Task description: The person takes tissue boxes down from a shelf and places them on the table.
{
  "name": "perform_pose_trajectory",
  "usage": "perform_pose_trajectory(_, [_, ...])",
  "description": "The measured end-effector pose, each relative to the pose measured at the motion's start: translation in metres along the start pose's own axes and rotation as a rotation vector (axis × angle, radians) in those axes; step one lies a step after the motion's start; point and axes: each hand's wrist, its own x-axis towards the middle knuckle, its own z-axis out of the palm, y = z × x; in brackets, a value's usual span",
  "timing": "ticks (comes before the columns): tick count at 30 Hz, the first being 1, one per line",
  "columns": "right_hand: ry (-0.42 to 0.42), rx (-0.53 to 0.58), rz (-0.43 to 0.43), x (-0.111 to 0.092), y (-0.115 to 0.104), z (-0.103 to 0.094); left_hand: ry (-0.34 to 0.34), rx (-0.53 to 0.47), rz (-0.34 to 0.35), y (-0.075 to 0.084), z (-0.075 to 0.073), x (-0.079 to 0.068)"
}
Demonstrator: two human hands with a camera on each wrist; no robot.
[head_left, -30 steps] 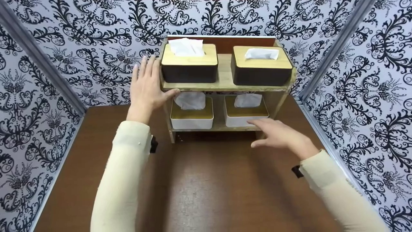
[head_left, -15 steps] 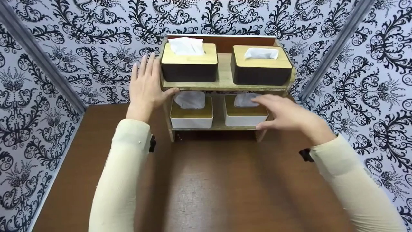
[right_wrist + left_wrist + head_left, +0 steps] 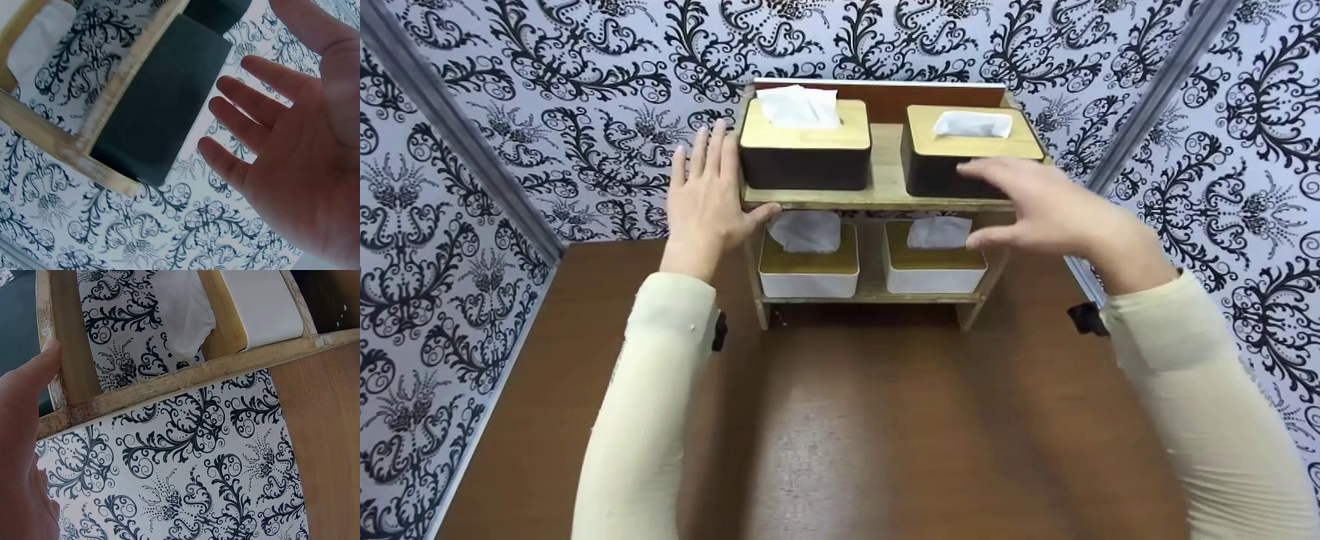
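Note:
My left hand (image 3: 706, 202) rests against the left side of a two-tier wooden shelf (image 3: 885, 165), fingers straight, thumb at the upper board's front edge. In the left wrist view the thumb (image 3: 39, 368) lies on the shelf's edge. My right hand (image 3: 1050, 206) hovers in front of the right dark tissue box (image 3: 934, 172) and overlaps it in the head view; the right wrist view has its fingers (image 3: 247, 104) spread with nothing held. Another dark tissue box (image 3: 804, 166) with a wooden lid stands at the upper left. Two white tissue boxes, left (image 3: 808, 285) and right (image 3: 934, 281), sit on the lower tier.
The shelf stands on a brown wooden table (image 3: 840, 420) close to the back wall. Patterned walls (image 3: 607, 90) enclose the table at the back and both sides, with grey metal strips (image 3: 472, 142) at the corners. Tissues stick up from all the boxes.
My right hand has risen from the lower right white tissue box to the front of the upper right dark one. The left hand has stayed at the shelf's side.

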Motion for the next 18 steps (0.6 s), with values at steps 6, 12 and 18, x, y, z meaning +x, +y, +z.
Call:
perform_pose_trajectory(6, [0.021, -0.003, 0.03, 0.012, 0.0, -0.02, 0.0, -0.007, -0.01, 0.0, 0.002, 0.0])
perform_pose_trajectory(12, [0.006, -0.007, 0.078, 0.029, 0.004, -0.037, 0.011, -0.006, -0.015, 0.0, 0.003, 0.001])
perform_pose_trajectory(18, [-0.033, -0.008, 0.113, 0.047, 0.008, -0.047, -0.004, 0.012, -0.023, 0.003, 0.004, 0.002])
